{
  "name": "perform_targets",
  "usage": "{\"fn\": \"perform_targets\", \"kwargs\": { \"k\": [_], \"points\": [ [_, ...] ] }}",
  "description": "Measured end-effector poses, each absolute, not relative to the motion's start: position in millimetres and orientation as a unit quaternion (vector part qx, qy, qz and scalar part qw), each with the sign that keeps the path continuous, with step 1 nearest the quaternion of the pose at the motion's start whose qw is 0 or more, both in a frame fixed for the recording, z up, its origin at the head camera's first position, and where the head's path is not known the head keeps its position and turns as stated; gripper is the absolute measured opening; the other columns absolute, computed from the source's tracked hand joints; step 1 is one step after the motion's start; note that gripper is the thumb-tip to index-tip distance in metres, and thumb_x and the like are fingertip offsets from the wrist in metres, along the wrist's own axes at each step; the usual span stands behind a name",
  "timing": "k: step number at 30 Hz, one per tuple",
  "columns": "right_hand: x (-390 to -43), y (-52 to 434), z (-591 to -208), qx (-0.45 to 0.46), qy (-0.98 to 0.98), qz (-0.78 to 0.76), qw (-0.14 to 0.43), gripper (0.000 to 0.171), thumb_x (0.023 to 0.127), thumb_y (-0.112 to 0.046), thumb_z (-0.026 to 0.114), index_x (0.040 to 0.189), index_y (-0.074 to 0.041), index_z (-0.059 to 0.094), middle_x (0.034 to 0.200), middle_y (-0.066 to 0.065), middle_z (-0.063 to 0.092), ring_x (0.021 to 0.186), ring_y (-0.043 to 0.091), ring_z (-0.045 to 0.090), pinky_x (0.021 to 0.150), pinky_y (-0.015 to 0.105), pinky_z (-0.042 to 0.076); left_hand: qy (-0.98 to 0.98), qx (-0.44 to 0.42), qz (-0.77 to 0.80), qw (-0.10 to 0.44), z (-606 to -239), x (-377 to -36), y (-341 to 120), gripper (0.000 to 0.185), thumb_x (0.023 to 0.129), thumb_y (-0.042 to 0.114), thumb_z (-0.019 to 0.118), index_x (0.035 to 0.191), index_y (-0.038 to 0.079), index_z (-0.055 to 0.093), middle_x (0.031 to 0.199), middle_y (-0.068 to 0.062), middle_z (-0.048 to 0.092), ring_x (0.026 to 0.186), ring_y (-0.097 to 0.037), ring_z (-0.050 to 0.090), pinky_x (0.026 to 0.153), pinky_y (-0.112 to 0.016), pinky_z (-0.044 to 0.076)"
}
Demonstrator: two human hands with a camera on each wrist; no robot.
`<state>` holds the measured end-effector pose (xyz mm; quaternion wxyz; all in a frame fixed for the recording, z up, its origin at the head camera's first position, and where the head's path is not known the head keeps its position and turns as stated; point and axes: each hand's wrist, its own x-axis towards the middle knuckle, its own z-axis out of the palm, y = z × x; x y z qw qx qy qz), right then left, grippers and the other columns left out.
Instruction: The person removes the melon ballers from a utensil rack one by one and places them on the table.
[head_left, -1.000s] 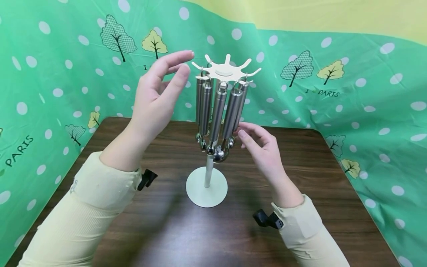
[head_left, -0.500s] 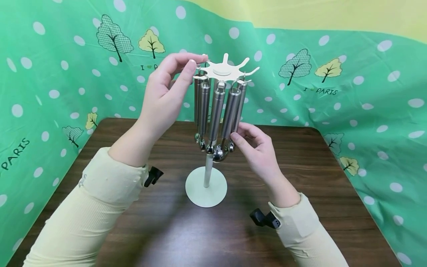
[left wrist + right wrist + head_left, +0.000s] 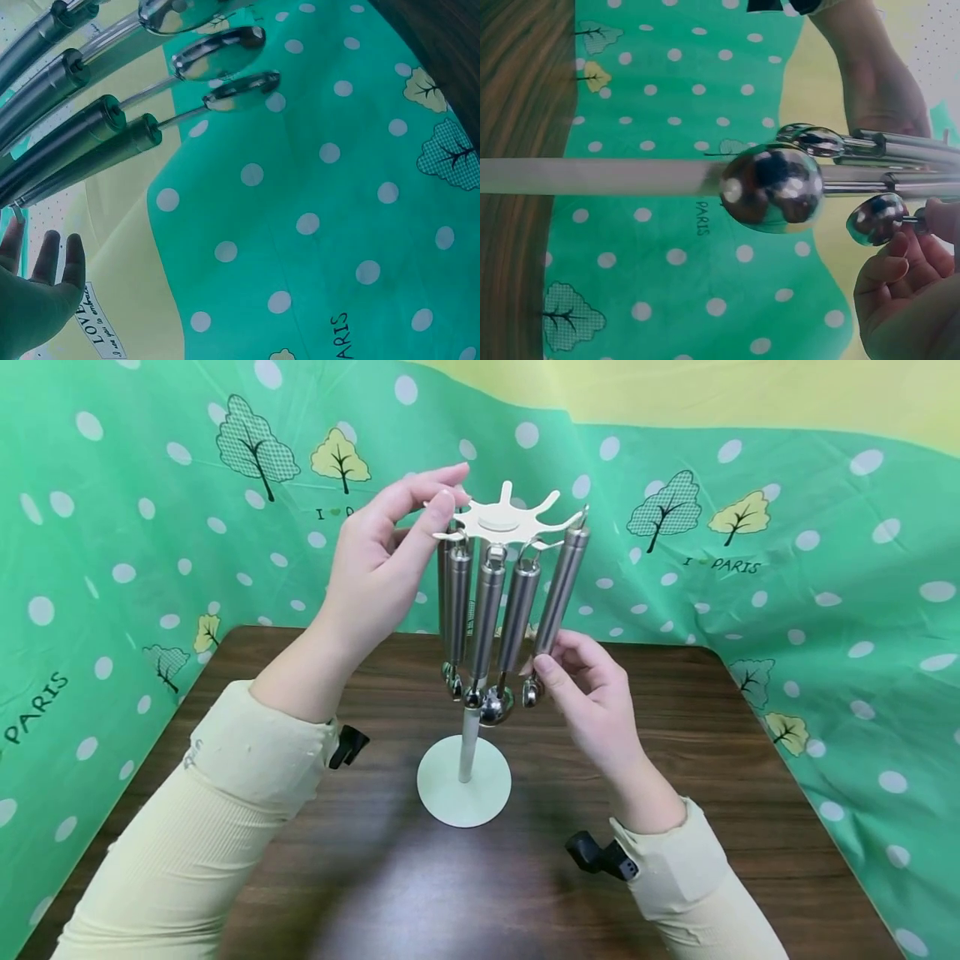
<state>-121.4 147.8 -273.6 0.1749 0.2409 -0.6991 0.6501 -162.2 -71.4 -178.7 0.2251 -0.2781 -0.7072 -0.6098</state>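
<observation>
A white rack (image 3: 498, 524) with radiating arms stands upright on a round base, several metal-handled spoons and ladles hanging from it. My right hand (image 3: 596, 693) pinches one spoon (image 3: 561, 589) low on its handle, just above the bowl. That spoon tilts outward, its top loop at the tip of a right-hand arm. In the right wrist view its shiny bowl (image 3: 876, 219) sits by my fingertips. My left hand (image 3: 375, 556) pinches the rack's left side between thumb and fingers; the arm tip there is hidden. The left wrist view shows other spoons (image 3: 225, 52) hanging beside this hand.
The rack's base (image 3: 463, 802) rests on a dark wood table (image 3: 360, 877). A large round ladle bowl (image 3: 772, 187) hangs by the rack's pole (image 3: 630, 176). Behind the table hangs a green dotted cloth (image 3: 795, 602). Both wrists carry small black cameras.
My left hand has moved right onto the rack's edge. The right hand has gripped a spoon and swung it outward to the right, away from the pole.
</observation>
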Motion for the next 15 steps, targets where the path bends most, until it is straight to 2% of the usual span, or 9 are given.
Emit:
{"fn": "perform_targets", "kwargs": {
  "k": [2,5,15],
  "points": [
    [-119.8,149.5,-271.1,0.247,-0.689,0.658,0.179,0.02,0.094,0.007,0.055,0.11,0.0,0.065,0.082,-0.008,0.068,0.062,0.007,0.052,0.054,0.02,0.043,-0.713,-0.278,-0.603,0.226,-178.9,-162.3,-71.7,0.022,0.103,0.015,0.05,0.1,0.0,0.065,0.135,-0.002,0.064,0.112,-0.009,0.063,0.078,-0.025,0.05],
    [-117.7,151.9,-269.0,0.257,-0.676,0.667,0.182,0.027,0.095,0.006,0.055,0.111,-0.012,0.067,0.082,-0.006,0.069,0.06,0.007,0.051,0.051,0.02,0.041,-0.719,-0.281,-0.592,0.232,-179.2,-161.9,-72.2,0.022,0.104,0.016,0.049,0.098,0.0,0.064,0.135,-0.003,0.064,0.109,-0.01,0.06,0.084,-0.025,0.049],
    [-111.8,158.6,-271.7,0.259,-0.656,0.683,0.191,0.022,0.095,0.004,0.059,0.108,-0.012,0.068,0.081,-0.005,0.07,0.058,0.008,0.053,0.049,0.02,0.04,-0.739,-0.26,-0.581,0.22,-176.9,-157.7,-72.2,0.026,0.104,0.019,0.05,0.105,-0.001,0.065,0.135,0.002,0.064,0.101,-0.01,0.062,0.074,-0.025,0.045]
  ]
}}
